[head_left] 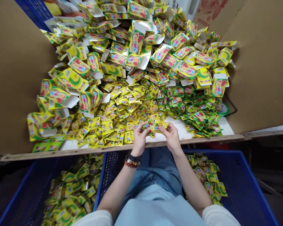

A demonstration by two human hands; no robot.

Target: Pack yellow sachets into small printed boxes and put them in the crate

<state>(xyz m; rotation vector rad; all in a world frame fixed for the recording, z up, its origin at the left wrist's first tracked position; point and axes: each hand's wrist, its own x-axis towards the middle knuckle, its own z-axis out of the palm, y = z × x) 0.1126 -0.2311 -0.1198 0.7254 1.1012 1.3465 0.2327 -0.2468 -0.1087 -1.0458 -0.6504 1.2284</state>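
Observation:
My left hand (139,138) and my right hand (171,135) meet at the table's front edge, both closed on a small bundle of yellow-green sachets (155,125). A bead bracelet and a dark band sit on my left wrist. Right behind the hands spreads a heap of loose yellow sachets (122,110), and a heap of greener sachets (193,110) lies to the right. Further back rises a pile of open yellow-green cartons (136,47) with white flaps.
Cardboard walls stand at the left (11,78) and right (261,69) of the white table (181,130). Below the wooden front edge sit two blue crates: the left crate (25,194) holds filled packs, the right crate (247,185) holds fewer. A tape roll (224,109) lies at the right.

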